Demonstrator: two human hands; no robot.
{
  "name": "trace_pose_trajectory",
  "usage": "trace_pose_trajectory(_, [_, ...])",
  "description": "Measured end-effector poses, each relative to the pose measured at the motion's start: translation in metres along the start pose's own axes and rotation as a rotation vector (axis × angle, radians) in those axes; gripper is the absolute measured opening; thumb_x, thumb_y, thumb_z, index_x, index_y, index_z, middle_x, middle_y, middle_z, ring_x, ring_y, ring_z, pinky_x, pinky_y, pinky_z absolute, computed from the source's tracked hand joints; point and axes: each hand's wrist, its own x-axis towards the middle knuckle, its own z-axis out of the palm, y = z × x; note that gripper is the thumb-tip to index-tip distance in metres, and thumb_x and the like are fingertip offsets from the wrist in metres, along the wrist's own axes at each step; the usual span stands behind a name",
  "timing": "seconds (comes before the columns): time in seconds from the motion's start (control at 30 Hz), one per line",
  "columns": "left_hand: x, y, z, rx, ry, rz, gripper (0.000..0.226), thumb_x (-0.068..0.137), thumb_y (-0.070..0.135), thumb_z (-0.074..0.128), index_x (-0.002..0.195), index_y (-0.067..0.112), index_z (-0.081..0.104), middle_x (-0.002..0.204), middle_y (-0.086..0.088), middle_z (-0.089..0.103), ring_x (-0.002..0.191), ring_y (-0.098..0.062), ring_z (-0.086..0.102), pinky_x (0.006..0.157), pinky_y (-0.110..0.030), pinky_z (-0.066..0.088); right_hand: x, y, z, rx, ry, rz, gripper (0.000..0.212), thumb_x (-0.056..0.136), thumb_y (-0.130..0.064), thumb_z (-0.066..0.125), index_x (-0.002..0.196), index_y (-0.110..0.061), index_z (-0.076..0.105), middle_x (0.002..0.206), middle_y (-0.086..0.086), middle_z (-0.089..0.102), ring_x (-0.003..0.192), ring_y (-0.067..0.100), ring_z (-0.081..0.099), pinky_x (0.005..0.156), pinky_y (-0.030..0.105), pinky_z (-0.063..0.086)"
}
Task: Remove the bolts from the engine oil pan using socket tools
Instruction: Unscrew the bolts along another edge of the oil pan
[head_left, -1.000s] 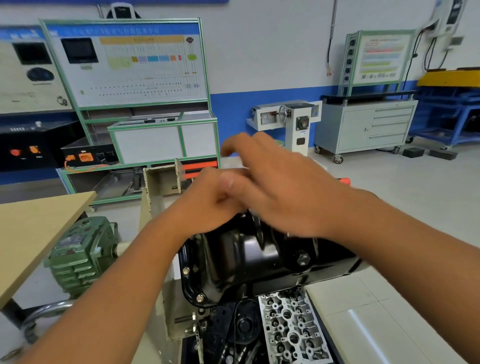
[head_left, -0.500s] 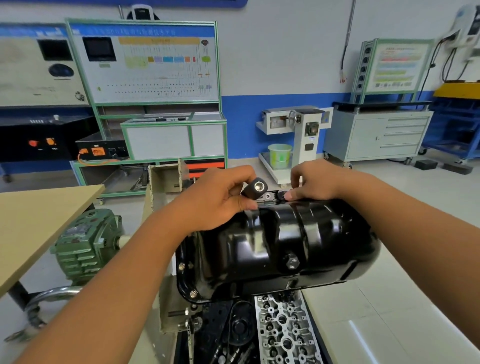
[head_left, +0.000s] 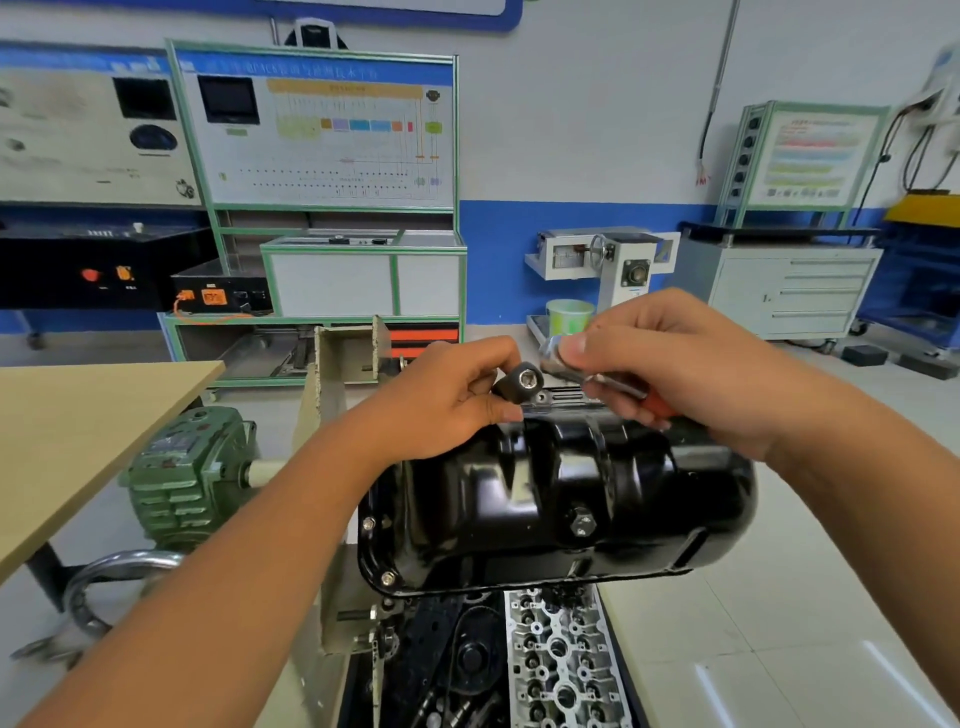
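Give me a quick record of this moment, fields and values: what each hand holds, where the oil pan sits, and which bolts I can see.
left hand: pinches a black socket, open end toward the camera
right hand: grips a ratchet, chrome head beside the socket
socket and ratchet: not yet joined
oil pan: black, below both hands
bolts: two visible on the pan's left flange

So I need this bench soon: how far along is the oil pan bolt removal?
Early, by the look of it. No bolts look removed: the oil pan sits in place with bolts in its near flange. In hand is tool setup: the left hand pinches a black socket, the right hand grips a ratchet. Left: joining them and undoing the bolts.
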Motion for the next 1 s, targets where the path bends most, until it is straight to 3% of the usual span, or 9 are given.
trace_pose_trajectory(0.07, [0.0,-0.002,0.001,0.002,0.0,0.005,0.021,0.093,0.025,0.075,0.11,0.024,0.064,0.083,-0.026,0.059,0.069,-0.035,0.053,0.067,-0.039,0.048,-0.005,-0.005,0.009,-0.017,0.033,-0.013,0.057,0.076,-0.058,0.07,0.063,-0.003,0.062,0.053,0.014,0.05,0.047,0.02,0.04,0.045,0.027,0.032])
trace_pose_trajectory(0.17, [-0.001,-0.001,0.001,0.004,0.035,0.033,0.023,0.09,0.025,0.076,0.092,0.037,0.057,0.072,-0.021,0.051,0.066,-0.035,0.046,0.062,-0.037,0.042,-0.006,-0.009,0.017,-0.088,0.098,-0.025,0.061,0.076,-0.055,0.075,0.06,0.0,0.056,0.055,0.023,0.046,0.05,0.022,0.037,0.048,0.027,0.03])
trace_pose_trajectory(0.3, [-0.003,0.001,0.002,-0.002,0.039,0.027,0.017,0.086,0.033,0.072,0.096,0.028,0.06,0.076,-0.022,0.055,0.071,-0.038,0.051,0.068,-0.049,0.051,-0.005,-0.014,0.02,-0.128,0.121,-0.005,0.057,0.084,-0.043,0.079,0.058,0.001,0.055,0.054,0.019,0.046,0.05,0.02,0.037,0.046,0.023,0.032])
trace_pose_trajectory(0.4, [-0.002,0.004,0.002,0.004,0.033,0.037,0.018,0.088,0.027,0.074,0.094,0.035,0.059,0.075,-0.019,0.057,0.07,-0.036,0.052,0.066,-0.049,0.05,-0.005,-0.019,0.02,-0.206,0.116,-0.01,0.056,0.085,-0.044,0.075,0.062,0.003,0.054,0.058,0.025,0.048,0.047,0.018,0.038,0.045,0.024,0.032])
trace_pose_trajectory(0.6, [0.0,0.007,0.0,0.02,0.03,0.077,0.044,0.091,0.02,0.077,0.083,0.055,0.052,0.067,-0.009,0.052,0.063,-0.026,0.049,0.058,-0.036,0.041,-0.009,-0.021,0.033,-0.219,0.022,0.095,0.045,0.101,-0.038,0.055,0.068,-0.007,0.056,0.051,0.005,0.056,0.039,0.011,0.046,0.043,0.022,0.038])
trace_pose_trajectory(0.77, [-0.002,0.009,0.001,0.013,0.067,0.107,0.038,0.092,0.022,0.074,0.085,0.053,0.053,0.072,-0.009,0.056,0.067,-0.029,0.054,0.064,-0.047,0.052,-0.026,-0.01,0.066,-0.563,0.324,0.001,0.053,0.099,-0.066,0.022,0.074,-0.026,0.047,0.061,-0.005,0.054,0.06,0.014,0.054,0.057,0.039,0.042])
trace_pose_trajectory(0.83, [-0.004,0.01,0.003,-0.01,0.095,0.139,0.03,0.09,0.03,0.068,0.083,0.056,0.053,0.072,-0.01,0.057,0.067,-0.031,0.054,0.06,-0.04,0.049,-0.027,-0.009,0.076,-0.733,0.409,-0.014,0.057,0.093,-0.073,0.007,0.075,-0.031,0.04,0.061,-0.007,0.052,0.06,0.013,0.052,0.052,0.035,0.036])
trace_pose_trajectory(0.9, [-0.007,0.008,0.003,-0.048,0.135,0.157,0.023,0.085,0.037,0.061,0.081,0.059,0.056,0.07,0.005,0.06,0.064,-0.017,0.055,0.06,-0.02,0.042,-0.019,-0.007,0.076,-0.853,0.456,-0.031,0.065,0.089,-0.08,0.001,0.072,-0.03,0.038,0.058,-0.008,0.049,0.057,0.013,0.05,0.049,0.029,0.03])
trace_pose_trajectory(1.0, [-0.009,0.007,0.004,-0.013,0.151,0.154,0.026,0.081,0.038,0.057,0.086,0.063,0.056,0.077,0.025,0.064,0.068,0.001,0.06,0.06,-0.008,0.04,-0.006,-0.005,0.068,-1.001,0.511,-0.142,0.067,0.089,-0.085,0.013,0.065,-0.027,0.034,0.051,-0.009,0.04,0.048,0.01,0.041,0.046,0.024,0.021])
